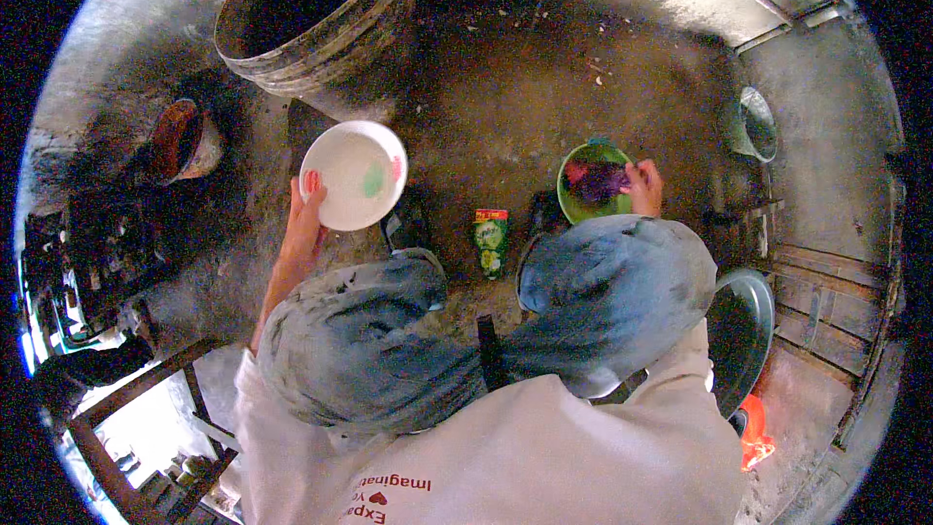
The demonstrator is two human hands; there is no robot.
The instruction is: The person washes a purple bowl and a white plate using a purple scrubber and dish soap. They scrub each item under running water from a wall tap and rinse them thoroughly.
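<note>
My left hand (307, 213) grips the rim of a white plate (350, 182) with red and green prints on its face. The plate is tilted up beyond my left knee. On the other side, my right hand (643, 188) is at the right edge of a green bowl (592, 215), with its fingers over the rim. Something dark purple and red (594, 179) lies in the bowl, touched by my fingertips; I cannot tell whether they pinch it. Between my feet a green and yellow packet (491, 242) with a red top band lies on the floor.
A large barrel-like container (342, 51) stands ahead to the left, with a smaller rusty bucket (208, 149) nearer the wall. To the right are a metal bucket (758, 124), a wide basin (758, 313) beside my thigh, and an orange item (758, 430). A wooden frame (138, 394) is behind left.
</note>
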